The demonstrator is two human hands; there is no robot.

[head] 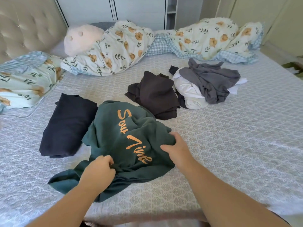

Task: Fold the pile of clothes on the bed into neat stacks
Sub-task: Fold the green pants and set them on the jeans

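Note:
A dark green shirt [124, 145] with orange script lettering lies crumpled on the bed [229, 145] in front of me. My left hand [100, 171] grips a bunch of its fabric near the lower edge. My right hand [177, 148] holds the shirt's right edge with curled fingers. A folded navy garment [67, 125] lies to the left of it. Behind it sits a loosely folded dark brown garment [157, 95]. Further right is an unfolded pile with a grey garment [211, 79] on top of white clothes [188, 92].
A floral duvet [124, 46] is bunched along the far side of the bed, with a pink plush pillow [82, 40] and a floral pillow [23, 79] at the left. A tufted headboard [24, 27] stands at the left, wardrobes behind.

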